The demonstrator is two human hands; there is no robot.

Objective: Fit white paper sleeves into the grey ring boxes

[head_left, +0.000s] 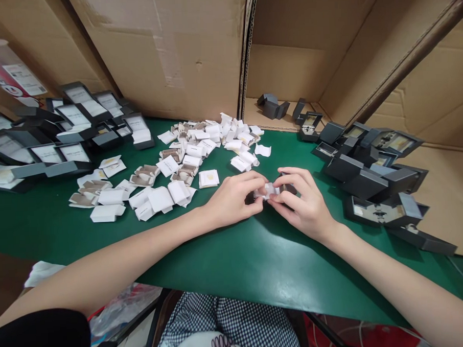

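Note:
Both hands meet over the green table, with fingertips pinched round a small white piece (269, 191), its kind partly hidden by the fingers. My left hand (236, 196) grips its left side, thumb and fingers closed. From the right, my right hand (304, 201) pinches the same piece. A dark edge, seemingly part of a small black box (288, 188), shows behind the right fingers. A flat white card packet (208, 178) lies just left of the hands. Beyond it spreads a heap of folded white paper inserts (210, 138), some with brown undersides.
Open black jewellery-type boxes with white linings (73, 119) are piled at the left. More black boxes (373, 172), several holding metallic pieces, cluster at the right. Large cardboard cartons (165, 53) wall off the back of the green table (235, 265). One open carton (288, 63) holds black boxes.

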